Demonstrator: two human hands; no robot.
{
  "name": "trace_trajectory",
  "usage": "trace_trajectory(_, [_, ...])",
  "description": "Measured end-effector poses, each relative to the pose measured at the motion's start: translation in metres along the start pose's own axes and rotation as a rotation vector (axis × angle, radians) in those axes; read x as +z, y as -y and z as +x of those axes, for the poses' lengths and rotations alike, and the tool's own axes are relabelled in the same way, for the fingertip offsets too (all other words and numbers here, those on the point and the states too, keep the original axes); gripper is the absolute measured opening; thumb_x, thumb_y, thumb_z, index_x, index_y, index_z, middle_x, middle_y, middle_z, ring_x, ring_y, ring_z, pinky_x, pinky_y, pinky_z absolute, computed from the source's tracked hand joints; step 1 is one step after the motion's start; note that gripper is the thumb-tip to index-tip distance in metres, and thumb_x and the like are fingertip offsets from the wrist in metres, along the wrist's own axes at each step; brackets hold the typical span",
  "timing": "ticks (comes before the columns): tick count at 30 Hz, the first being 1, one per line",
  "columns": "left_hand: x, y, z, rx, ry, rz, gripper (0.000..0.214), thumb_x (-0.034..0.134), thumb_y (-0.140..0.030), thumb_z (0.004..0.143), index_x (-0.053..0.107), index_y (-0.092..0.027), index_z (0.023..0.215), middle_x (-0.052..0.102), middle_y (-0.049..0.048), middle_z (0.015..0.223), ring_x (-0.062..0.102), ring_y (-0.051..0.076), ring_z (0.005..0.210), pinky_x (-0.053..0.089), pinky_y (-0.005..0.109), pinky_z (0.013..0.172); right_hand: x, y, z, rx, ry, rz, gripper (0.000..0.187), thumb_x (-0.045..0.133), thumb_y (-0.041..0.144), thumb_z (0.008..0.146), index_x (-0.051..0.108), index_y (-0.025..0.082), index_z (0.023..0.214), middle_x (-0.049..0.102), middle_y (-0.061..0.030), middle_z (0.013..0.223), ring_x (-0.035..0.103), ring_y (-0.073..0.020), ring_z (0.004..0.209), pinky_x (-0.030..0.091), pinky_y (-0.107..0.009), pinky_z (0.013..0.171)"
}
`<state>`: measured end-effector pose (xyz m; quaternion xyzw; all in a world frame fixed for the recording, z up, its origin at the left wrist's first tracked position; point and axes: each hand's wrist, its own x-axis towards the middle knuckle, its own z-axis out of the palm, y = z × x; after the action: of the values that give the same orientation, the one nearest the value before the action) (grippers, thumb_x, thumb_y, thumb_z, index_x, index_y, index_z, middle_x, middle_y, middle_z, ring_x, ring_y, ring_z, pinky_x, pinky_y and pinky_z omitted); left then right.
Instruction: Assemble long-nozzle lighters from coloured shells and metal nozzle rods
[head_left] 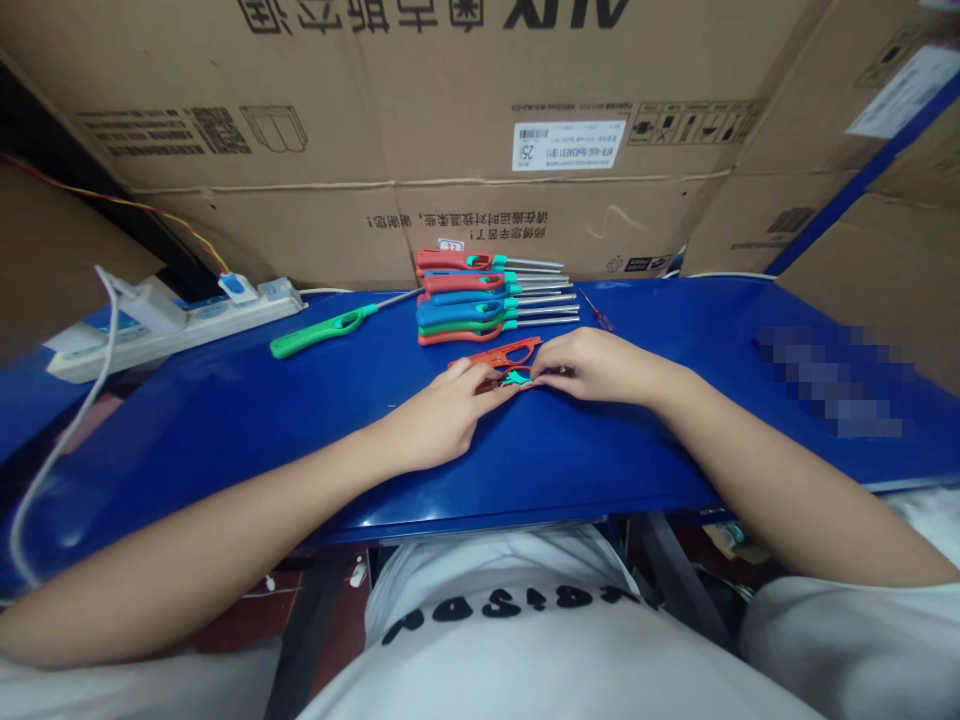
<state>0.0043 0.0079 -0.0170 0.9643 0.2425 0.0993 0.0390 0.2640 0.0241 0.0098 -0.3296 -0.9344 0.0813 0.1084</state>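
My left hand (442, 415) is closed on a red-orange lighter shell half (489, 385), mostly covered by the fingers. A teal trigger piece (516, 379) shows between the two hands, at the shell's right end. My right hand (592, 362) is pinched beside that teal piece, its fingertips touching or very close to it; what they grip is hidden. Just beyond the fingers lies another orange shell half (514, 353) with a trigger-guard opening. Farther back, several long-necked lighters (461, 300) in red, blue, green and orange lie stacked, metal tubes pointing right.
A green lighter (319, 333) lies left of the stack, and a small screwdriver (602, 318) to its right. A white power strip (202, 330) with plugs and cables sits at the left. Cardboard (315, 220) walls the back of the blue table (585, 460). A blurred patch (832, 380) is at right.
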Motion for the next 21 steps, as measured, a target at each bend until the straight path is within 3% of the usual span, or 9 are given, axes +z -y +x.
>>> trace_trajectory(6, [-0.001,-0.001,0.002,-0.022,0.052,0.058,0.066,0.045,-0.004,0.089,0.043,-0.020,0.153,0.052,0.0162,0.135,0.047,0.029,0.110,0.048,0.047,0.098,0.001,0.004,0.002,0.108,-0.014,-0.004,0.013,0.060,0.015,0.089,0.073,0.016,0.092,0.076,-0.0086,0.091,0.069,-0.0211,0.081,0.047,-0.030,0.074])
trace_trajectory(11, [-0.001,-0.001,0.001,-0.021,0.064,0.094,0.068,0.046,-0.005,0.089,0.041,-0.023,0.154,0.051,0.0149,0.135,0.047,0.028,0.111,0.048,0.045,0.098,0.009,0.005,0.008,0.369,-0.054,0.264,0.002,0.067,0.017,0.083,0.068,0.016,0.083,0.070,-0.0030,0.073,0.062,-0.0147,0.065,0.045,-0.025,0.063])
trace_trajectory(13, [-0.001,-0.001,0.000,-0.018,0.056,0.094,0.067,0.045,-0.004,0.089,0.041,-0.022,0.154,0.052,0.0147,0.134,0.047,0.028,0.112,0.047,0.045,0.100,0.011,0.002,0.008,0.415,-0.061,0.356,0.006,0.069,0.022,0.082,0.067,0.016,0.081,0.068,-0.0013,0.067,0.060,-0.0135,0.060,0.044,-0.024,0.059])
trace_trajectory(16, [-0.001,-0.001,0.000,-0.021,0.048,0.067,0.064,0.044,-0.004,0.090,0.043,-0.020,0.152,0.052,0.0146,0.135,0.047,0.028,0.113,0.048,0.045,0.100,0.010,-0.003,0.007,0.321,-0.066,0.325,0.010,0.069,0.026,0.083,0.069,0.016,0.083,0.071,-0.0030,0.073,0.062,-0.0142,0.064,0.045,-0.025,0.063])
trace_trajectory(21, [-0.004,-0.002,0.000,-0.022,0.022,0.010,0.060,0.044,-0.004,0.091,0.047,-0.019,0.149,0.054,0.0142,0.138,0.049,0.027,0.114,0.047,0.046,0.103,0.005,-0.001,0.004,0.134,-0.035,0.107,0.015,0.062,0.017,0.089,0.073,0.015,0.099,0.076,-0.0087,0.092,0.067,-0.0184,0.078,0.046,-0.027,0.071])
